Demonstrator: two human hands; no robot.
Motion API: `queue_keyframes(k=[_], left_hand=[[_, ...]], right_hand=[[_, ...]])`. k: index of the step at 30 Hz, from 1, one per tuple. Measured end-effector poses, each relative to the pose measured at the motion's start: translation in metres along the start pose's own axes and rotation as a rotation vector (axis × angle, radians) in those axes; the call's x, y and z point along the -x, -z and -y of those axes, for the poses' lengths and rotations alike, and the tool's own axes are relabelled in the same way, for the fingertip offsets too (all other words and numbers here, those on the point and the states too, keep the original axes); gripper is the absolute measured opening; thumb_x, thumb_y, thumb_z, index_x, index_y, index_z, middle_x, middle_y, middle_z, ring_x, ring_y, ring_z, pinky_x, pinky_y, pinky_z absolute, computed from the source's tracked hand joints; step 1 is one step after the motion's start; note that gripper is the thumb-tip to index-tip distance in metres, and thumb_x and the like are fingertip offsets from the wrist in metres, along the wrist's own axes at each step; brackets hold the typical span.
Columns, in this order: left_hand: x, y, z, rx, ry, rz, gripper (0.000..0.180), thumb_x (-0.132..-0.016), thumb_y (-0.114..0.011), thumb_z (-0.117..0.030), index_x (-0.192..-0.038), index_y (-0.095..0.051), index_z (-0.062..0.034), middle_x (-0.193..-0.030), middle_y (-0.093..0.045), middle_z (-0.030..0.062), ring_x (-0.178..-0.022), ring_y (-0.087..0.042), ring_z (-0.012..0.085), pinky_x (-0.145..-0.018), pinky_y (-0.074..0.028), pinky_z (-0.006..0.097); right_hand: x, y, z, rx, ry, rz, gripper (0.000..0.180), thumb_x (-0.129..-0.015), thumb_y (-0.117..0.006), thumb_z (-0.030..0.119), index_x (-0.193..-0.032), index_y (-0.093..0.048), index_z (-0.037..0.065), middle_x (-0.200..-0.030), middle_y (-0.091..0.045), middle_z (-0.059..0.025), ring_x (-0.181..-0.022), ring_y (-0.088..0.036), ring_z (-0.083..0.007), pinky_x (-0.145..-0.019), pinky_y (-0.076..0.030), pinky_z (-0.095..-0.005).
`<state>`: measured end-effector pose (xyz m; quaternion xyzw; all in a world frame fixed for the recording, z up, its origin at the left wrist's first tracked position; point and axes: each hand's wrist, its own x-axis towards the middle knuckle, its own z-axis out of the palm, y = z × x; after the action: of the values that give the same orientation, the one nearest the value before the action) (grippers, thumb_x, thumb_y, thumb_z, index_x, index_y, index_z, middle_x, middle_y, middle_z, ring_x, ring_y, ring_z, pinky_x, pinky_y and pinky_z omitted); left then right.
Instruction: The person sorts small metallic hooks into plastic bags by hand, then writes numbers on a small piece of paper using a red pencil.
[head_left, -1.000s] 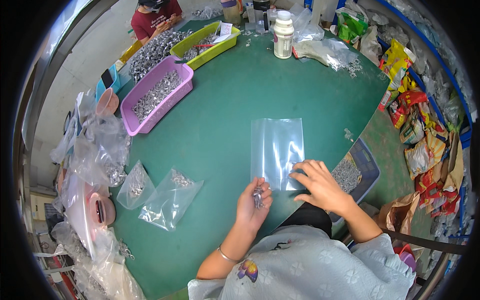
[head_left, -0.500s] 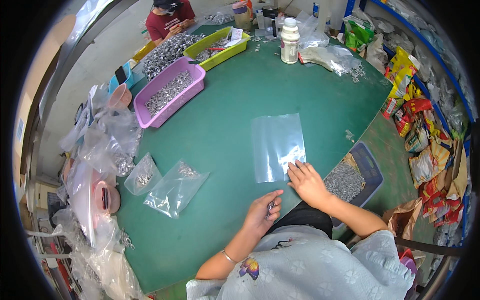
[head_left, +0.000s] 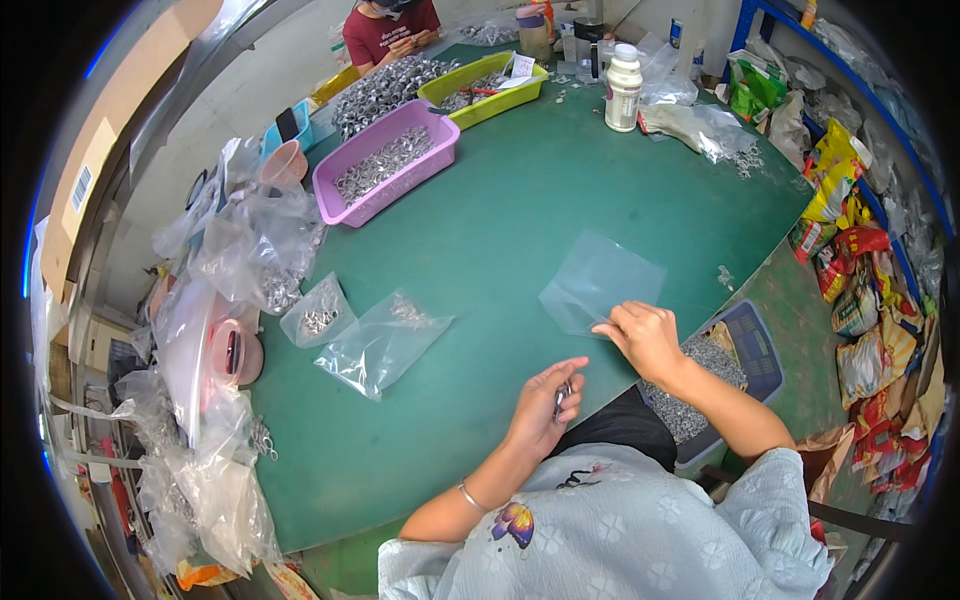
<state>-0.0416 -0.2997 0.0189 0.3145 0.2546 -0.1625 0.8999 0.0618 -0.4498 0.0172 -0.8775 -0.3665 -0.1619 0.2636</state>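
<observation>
My left hand [head_left: 546, 402] is curled around a few small metal pieces [head_left: 561, 398], grey and shiny; their exact kind is too small to tell. It hangs over the near table edge. Just right of it, my right hand [head_left: 645, 338] is closed on the near corner of a flat clear plastic bag [head_left: 603, 280]. The bag lies tilted on the green table [head_left: 480, 260] and nothing shows inside it. Two clear bags, a larger bag [head_left: 375, 350] and a smaller bag [head_left: 318, 312], each with small metal parts inside, rest to the left.
Far left stand a purple basket [head_left: 390, 180] and a yellow-green basket [head_left: 500, 103] of metal parts, beside a loose heap [head_left: 390, 92]. A white bottle [head_left: 623, 90] is at the back. A blue-grey crate [head_left: 765, 365] of parts sits right, below the table edge. A co-worker [head_left: 385, 38] works opposite.
My right hand has gone from lying flat on the bag to gripping its near corner, and the bag has turned. The left hand still holds the metal pieces. The whole view has shifted.
</observation>
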Motion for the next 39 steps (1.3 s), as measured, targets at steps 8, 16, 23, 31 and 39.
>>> queue_keyframes(k=[8,16,23,31,39], left_hand=[[-0.006,-0.033,-0.027,-0.134,-0.123,0.008,0.027,-0.089,-0.047,-0.012,-0.111,-0.048,0.0038,-0.062,-0.043,0.0003,-0.046,-0.03,0.0043,-0.037,-0.023,0.018],[-0.043,-0.004,-0.041,0.137,0.25,0.131,0.032,-0.09,-0.048,-0.02,-0.11,-0.048,0.0052,-0.064,-0.047,0.0021,-0.044,-0.035,0.0056,-0.036,-0.029,0.018],[-0.045,-0.019,-0.032,0.384,-0.012,-0.041,0.047,-0.092,-0.045,-0.031,-0.122,-0.036,0.0044,-0.102,-0.052,0.0154,-0.084,-0.054,0.0211,-0.08,-0.049,0.029],[-0.043,-0.024,-0.037,0.216,-0.232,0.179,0.051,-0.092,-0.038,-0.02,-0.135,-0.018,-0.0005,-0.133,-0.032,0.0197,-0.125,-0.029,0.0302,-0.105,-0.024,0.041],[0.01,-0.052,-0.074,-0.416,-0.659,0.252,0.031,-0.09,-0.045,-0.007,-0.118,-0.047,0.0066,-0.123,-0.048,0.0175,-0.113,-0.049,0.0255,-0.088,-0.044,0.031]], right_hand=[[-0.001,0.017,0.013,0.074,0.193,-0.136,0.026,-0.068,-0.068,0.017,-0.06,-0.046,0.007,-0.058,-0.042,-0.0042,-0.054,-0.047,-0.0204,-0.047,-0.037,-0.0309],[0.0,0.018,0.021,0.001,0.347,-0.199,0.014,-0.065,-0.066,0.009,-0.077,-0.06,0.006,-0.068,-0.051,-0.0033,-0.059,-0.05,-0.0183,-0.048,-0.038,-0.0295],[-0.001,0.014,0.028,-0.021,0.316,-0.26,0.018,-0.066,-0.066,0.008,-0.082,-0.062,0.003,-0.067,-0.053,-0.0034,-0.058,-0.05,-0.0183,-0.047,-0.038,-0.0292],[-0.011,0.015,0.028,-0.013,0.3,-0.272,0.014,-0.067,-0.065,0.007,-0.08,-0.063,0.002,-0.059,-0.049,-0.0038,-0.052,-0.048,-0.0177,-0.045,-0.035,-0.0295],[-0.063,0.043,0.003,0.061,0.23,-0.34,0.005,-0.073,-0.062,0.005,-0.072,-0.058,0.003,-0.057,-0.048,-0.0065,-0.052,-0.051,-0.0214,-0.046,-0.039,-0.0322]])
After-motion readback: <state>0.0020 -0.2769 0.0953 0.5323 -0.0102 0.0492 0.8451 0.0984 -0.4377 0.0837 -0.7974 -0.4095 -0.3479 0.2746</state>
